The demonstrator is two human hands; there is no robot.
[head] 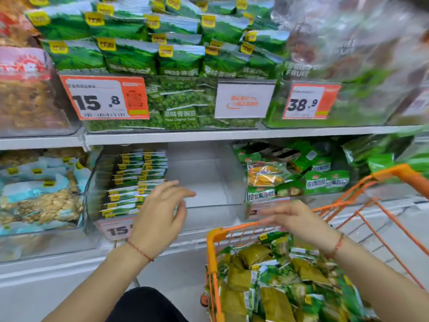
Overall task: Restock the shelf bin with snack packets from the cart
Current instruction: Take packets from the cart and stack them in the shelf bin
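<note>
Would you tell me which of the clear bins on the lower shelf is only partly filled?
The middle bin, just beyond the left hand: green packets fill only its left side, its right half bare. The neighbouring bins are well stocked.

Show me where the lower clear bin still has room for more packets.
Free: the right half of the clear bin, between the stacked green packets and its right wall. The left half is packed. The left hand hovers at the gap; the cart sits below, full.
</note>
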